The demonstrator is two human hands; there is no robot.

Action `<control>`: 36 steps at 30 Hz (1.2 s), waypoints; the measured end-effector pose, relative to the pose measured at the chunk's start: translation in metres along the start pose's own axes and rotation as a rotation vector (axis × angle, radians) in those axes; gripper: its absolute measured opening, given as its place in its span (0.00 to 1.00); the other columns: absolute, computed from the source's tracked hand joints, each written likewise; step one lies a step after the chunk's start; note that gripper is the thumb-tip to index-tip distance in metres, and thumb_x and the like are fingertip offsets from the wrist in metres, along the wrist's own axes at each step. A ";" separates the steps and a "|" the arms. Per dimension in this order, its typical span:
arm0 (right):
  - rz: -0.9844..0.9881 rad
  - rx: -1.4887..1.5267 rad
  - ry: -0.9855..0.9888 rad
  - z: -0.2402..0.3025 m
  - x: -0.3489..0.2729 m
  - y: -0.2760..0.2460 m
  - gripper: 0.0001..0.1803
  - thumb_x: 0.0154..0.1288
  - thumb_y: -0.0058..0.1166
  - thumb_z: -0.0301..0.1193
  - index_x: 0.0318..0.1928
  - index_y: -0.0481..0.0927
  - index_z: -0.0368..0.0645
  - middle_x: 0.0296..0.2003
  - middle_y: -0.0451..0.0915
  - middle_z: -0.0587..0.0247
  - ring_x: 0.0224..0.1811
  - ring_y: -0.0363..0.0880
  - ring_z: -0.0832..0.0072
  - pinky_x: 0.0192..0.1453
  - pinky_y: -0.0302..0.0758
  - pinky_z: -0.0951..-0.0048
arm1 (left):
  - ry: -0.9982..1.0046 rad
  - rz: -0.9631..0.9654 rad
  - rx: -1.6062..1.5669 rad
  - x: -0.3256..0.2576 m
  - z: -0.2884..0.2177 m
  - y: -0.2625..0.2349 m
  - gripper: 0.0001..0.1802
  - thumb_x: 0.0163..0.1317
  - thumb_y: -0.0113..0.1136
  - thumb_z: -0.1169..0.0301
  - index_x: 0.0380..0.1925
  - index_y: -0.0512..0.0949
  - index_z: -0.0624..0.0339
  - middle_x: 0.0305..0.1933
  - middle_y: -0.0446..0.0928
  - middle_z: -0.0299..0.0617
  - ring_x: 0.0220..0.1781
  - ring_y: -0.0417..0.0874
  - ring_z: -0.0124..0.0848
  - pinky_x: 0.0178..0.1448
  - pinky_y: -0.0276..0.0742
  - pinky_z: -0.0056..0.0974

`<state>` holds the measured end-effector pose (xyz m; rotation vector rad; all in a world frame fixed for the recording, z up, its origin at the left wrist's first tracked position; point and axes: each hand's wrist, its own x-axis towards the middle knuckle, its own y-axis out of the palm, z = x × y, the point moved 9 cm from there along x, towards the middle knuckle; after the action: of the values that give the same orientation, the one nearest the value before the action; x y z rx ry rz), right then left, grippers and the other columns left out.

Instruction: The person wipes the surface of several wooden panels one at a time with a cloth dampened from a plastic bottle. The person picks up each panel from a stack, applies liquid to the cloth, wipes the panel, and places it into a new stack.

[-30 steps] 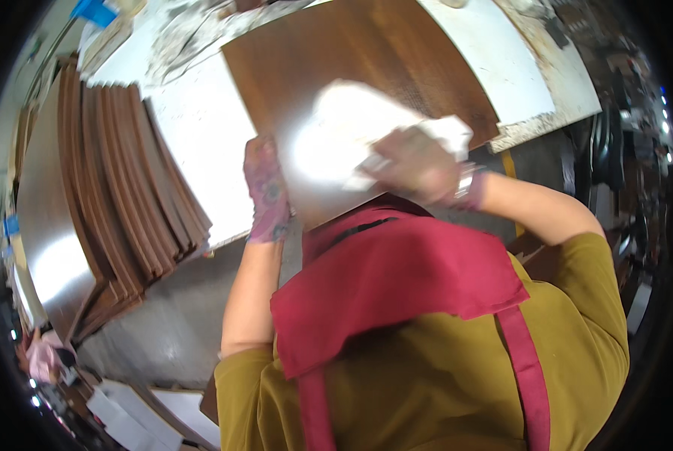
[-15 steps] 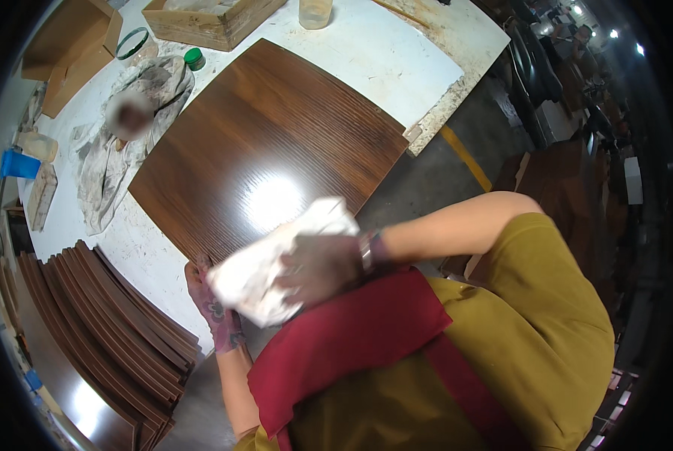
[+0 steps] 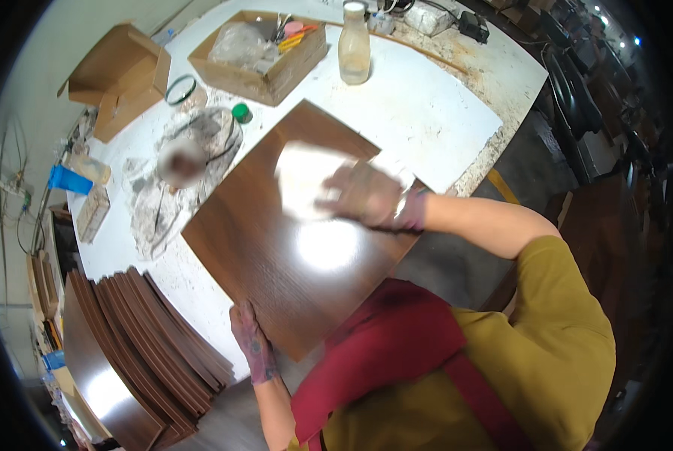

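left hand (image 3: 251,347) grip grasping panel (image 3: 291,248) near edge | right hand (image 3: 366,197) grip clenched on cloth (image 3: 306,177) mid-panel

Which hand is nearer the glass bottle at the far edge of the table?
Right. The right hand presses a white cloth on the brown panel, below the glass bottle. The left hand grips the panel's near edge, much farther away.

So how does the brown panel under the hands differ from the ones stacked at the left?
The single panel lies flat and alone on the white table, face fully showing; the stacked panels overlap in a fanned pile, mostly edges visible. The single panel is touched by both hands: the left hand at its near edge, the right hand pressing a white cloth on it; the stack is untouched. Both are dark brown and glossy.
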<state>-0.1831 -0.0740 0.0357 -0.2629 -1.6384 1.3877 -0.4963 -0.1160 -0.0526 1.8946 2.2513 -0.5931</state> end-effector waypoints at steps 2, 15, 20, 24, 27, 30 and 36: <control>0.044 -0.124 -0.045 -0.019 0.008 0.002 0.17 0.58 0.56 0.32 0.49 0.81 0.63 0.45 0.77 0.68 0.42 0.76 0.69 0.40 0.74 0.60 | 0.026 0.002 0.008 0.000 -0.003 -0.003 0.19 0.69 0.52 0.55 0.35 0.70 0.63 0.33 0.69 0.36 0.37 0.68 0.27 0.43 0.68 0.34; 0.252 0.387 0.719 -0.139 0.000 -0.024 0.35 0.58 0.56 0.43 0.66 0.68 0.47 0.65 0.66 0.51 0.65 0.67 0.56 0.68 0.66 0.66 | 0.103 -0.063 -0.067 -0.039 -0.091 -0.026 0.34 0.65 0.53 0.49 0.58 0.70 0.68 0.63 0.68 0.55 0.62 0.70 0.46 0.63 0.68 0.49; 0.190 1.076 0.697 -0.074 0.058 -0.038 0.37 0.63 0.56 0.50 0.68 0.66 0.49 0.68 0.63 0.54 0.64 0.68 0.61 0.64 0.71 0.63 | 0.675 -0.066 -0.061 -0.017 -0.248 0.022 0.32 0.67 0.51 0.52 0.63 0.66 0.64 0.65 0.66 0.54 0.65 0.68 0.45 0.65 0.68 0.47; 0.158 1.510 0.630 -0.064 0.132 -0.114 0.41 0.58 0.54 0.61 0.67 0.63 0.58 0.59 0.64 0.60 0.48 0.74 0.69 0.38 0.83 0.71 | 0.969 0.213 0.079 0.027 -0.310 0.114 0.30 0.69 0.49 0.58 0.66 0.61 0.61 0.65 0.65 0.51 0.67 0.67 0.42 0.66 0.68 0.44; 0.130 1.271 0.562 -0.068 0.140 -0.204 0.43 0.55 0.58 0.62 0.67 0.66 0.58 0.65 0.67 0.51 0.58 0.75 0.58 0.48 0.81 0.55 | 1.089 0.586 0.066 -0.010 -0.302 0.197 0.30 0.70 0.47 0.63 0.69 0.58 0.59 0.65 0.65 0.48 0.69 0.66 0.39 0.68 0.68 0.42; 0.129 1.054 0.580 -0.180 0.103 -0.226 0.17 0.62 0.61 0.42 0.50 0.83 0.53 0.48 0.81 0.66 0.49 0.78 0.76 0.53 0.76 0.73 | 1.378 0.730 0.346 -0.119 -0.277 0.273 0.31 0.63 0.58 0.73 0.66 0.63 0.60 0.68 0.62 0.51 0.70 0.65 0.41 0.70 0.66 0.43; 0.115 0.921 0.807 -0.225 -0.042 -0.249 0.41 0.57 0.63 0.32 0.69 0.61 0.38 0.59 0.74 0.60 0.57 0.74 0.79 0.64 0.71 0.73 | 1.258 0.285 0.649 -0.041 -0.188 0.195 0.30 0.64 0.59 0.64 0.65 0.66 0.61 0.67 0.64 0.54 0.70 0.63 0.51 0.72 0.59 0.48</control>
<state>0.1047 -0.0385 0.2096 -0.3059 -0.2671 1.6706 -0.2725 -0.0559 0.0932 3.5831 2.3440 0.0083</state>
